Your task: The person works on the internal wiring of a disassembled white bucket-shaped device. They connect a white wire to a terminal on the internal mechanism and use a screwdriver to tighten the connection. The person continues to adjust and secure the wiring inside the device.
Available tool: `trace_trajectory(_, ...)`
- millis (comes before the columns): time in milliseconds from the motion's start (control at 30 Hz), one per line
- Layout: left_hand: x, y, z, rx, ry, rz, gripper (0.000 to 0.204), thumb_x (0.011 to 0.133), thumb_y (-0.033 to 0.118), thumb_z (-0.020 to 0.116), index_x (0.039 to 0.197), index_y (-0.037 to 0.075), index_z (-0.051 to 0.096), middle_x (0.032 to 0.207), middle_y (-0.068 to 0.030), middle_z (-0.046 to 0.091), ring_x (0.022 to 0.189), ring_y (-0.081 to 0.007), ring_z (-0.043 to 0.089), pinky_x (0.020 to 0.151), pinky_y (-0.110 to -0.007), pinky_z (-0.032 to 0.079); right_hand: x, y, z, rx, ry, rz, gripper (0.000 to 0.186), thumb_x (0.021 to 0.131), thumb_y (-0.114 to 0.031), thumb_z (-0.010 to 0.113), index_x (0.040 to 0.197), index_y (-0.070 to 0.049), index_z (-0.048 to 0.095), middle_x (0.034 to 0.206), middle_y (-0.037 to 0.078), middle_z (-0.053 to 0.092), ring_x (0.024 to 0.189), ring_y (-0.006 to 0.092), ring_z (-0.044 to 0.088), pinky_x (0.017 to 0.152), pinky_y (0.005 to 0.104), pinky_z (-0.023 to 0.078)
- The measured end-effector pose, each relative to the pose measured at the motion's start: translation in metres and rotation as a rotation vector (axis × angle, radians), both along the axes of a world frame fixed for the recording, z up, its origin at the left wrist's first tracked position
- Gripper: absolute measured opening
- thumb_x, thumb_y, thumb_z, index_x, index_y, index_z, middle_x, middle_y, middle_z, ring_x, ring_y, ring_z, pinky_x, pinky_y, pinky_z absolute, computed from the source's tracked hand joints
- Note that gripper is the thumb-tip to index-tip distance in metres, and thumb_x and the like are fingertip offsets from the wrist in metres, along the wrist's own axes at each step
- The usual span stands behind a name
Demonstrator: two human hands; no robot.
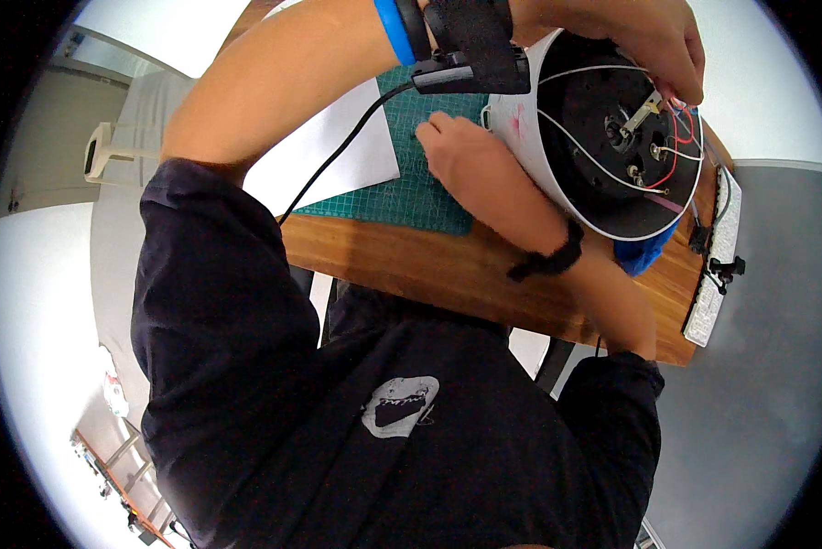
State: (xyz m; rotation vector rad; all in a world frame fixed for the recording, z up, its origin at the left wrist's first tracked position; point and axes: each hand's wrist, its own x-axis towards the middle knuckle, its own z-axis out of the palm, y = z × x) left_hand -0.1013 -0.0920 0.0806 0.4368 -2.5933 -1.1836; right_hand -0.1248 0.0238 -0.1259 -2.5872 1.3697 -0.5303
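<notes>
Nearest the camera is the person's black T-shirt (484,439), with a pale print on its chest. Past its hem lies a brown wood-grained surface (383,245), its front edge bowed by the lens. A green gridded cutting mat (420,197) covers part of it, with a sheet of white paper (365,156) overlapping the mat.

At the surface's right part, the white cylindrical appliance body (521,128) lies with its open end facing the camera, showing a dark interior with red and white wires (686,137) and a metal bracket (644,114). A blue cloth (644,252) shows beneath its rim.

The left hand (663,46) reaches over the rim, its fingers bent together at the wires; whether they grip one cannot be told. A black device (470,69) is strapped to that wrist. The right hand (466,156) is beside the housing over the mat, fingers loosely curled; their inner side is hidden.

A long white bumpy strip (711,293) borders the surface's right edge. Beyond it spreads a grey expanse (768,384); a ladder-like frame (136,471) shows at lower left.
</notes>
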Motion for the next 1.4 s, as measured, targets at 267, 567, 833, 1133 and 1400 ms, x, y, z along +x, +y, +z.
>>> trace_trajectory(267,-0.018,-0.008,-0.019,-0.015,0.074,-0.084,0.027,0.087,0.019,0.079,0.103,-0.001,0.087,0.091,-0.0183,0.082,0.078,-0.0269,0.076,0.070,-0.039,0.062,-0.033,0.067,0.058,0.274,-0.139,-0.029,0.015,0.093,-0.001,0.067,0.104,-0.002,0.057,0.104,0.017,0.062,0.100,0.0399,0.066,0.088,0.0471,0.058)
trace_trajectory(567,-0.013,0.002,-0.012,0.054,0.018,-0.072,0.029,0.088,0.020,0.079,0.105,-0.002,0.087,0.094,-0.0199,0.083,0.078,-0.0270,0.077,0.071,-0.039,0.064,-0.057,0.108,0.103,0.470,-0.385,-0.120,0.012,0.099,-0.006,0.073,0.109,-0.004,0.067,0.104,0.014,0.070,0.097,0.0379,0.073,0.084,0.0447,0.059)
trace_trajectory(833,-0.029,-0.004,-0.018,-0.092,0.047,-0.130,0.034,0.097,0.029,0.078,0.108,-0.003,0.085,0.095,-0.0188,0.083,0.081,-0.0256,0.077,0.076,-0.037,0.064,-0.115,0.135,0.135,0.000,-0.622,-0.395,0.022,0.080,0.010,0.086,0.095,-0.001,0.075,0.102,0.012,0.079,0.095,0.0277,0.077,0.086,0.0361,0.059)
trace_trajectory(1133,-0.032,0.000,-0.029,0.136,0.105,-0.156,0.026,0.100,0.016,0.082,0.114,-0.005,0.074,0.103,-0.0143,0.082,0.094,-0.0157,0.076,0.087,-0.030,0.063,-0.175,0.114,0.132,-0.154,-0.927,-0.602,0.019,0.099,0.008,0.077,0.117,0.002,0.075,0.111,0.006,0.078,0.102,0.0140,0.076,0.095,0.0276,0.061)
trace_trajectory(1400,-0.031,0.006,-0.027,0.108,0.113,-0.093,0.016,0.101,0.007,0.080,0.104,0.001,0.065,0.096,-0.0077,0.077,0.088,-0.0127,0.074,0.083,-0.027,0.063,-0.205,0.099,0.129,-0.195,-0.897,-0.522,0.019,0.102,0.008,0.075,0.120,0.004,0.073,0.115,0.012,0.081,0.109,0.0164,0.077,0.099,0.0292,0.061)
